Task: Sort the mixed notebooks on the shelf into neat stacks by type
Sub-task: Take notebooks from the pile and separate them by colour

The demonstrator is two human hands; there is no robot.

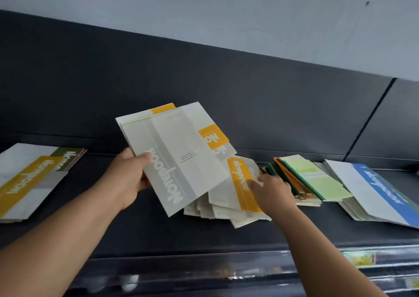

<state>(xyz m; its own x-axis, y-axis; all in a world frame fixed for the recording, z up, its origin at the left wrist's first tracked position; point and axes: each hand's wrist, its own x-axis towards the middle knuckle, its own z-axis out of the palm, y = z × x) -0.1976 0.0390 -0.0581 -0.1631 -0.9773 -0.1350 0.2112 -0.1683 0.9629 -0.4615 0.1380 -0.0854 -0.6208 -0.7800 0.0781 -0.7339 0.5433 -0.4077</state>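
Observation:
My left hand [130, 178] grips a fanned bundle of white notebooks [172, 151] with grey and yellow bands, raised above the dark shelf [140, 233]. Under the bundle lies a loose heap of white and yellow notebooks [229, 208]. My right hand [271, 193] reaches onto the heap and pinches a white notebook with a yellow band [240, 181] at its right edge. To the right sits a stack of green-covered notebooks [317, 181] with green and orange spines. Further right lies a stack of white notebooks with a blue band [371, 194].
At the far left of the shelf lies a stack of white, yellow-banded notebooks [25, 183] over an olive-banded one [70, 158]. A dark back panel [204, 92] rises behind the shelf. A glossy price rail [249, 271] runs along the front edge.

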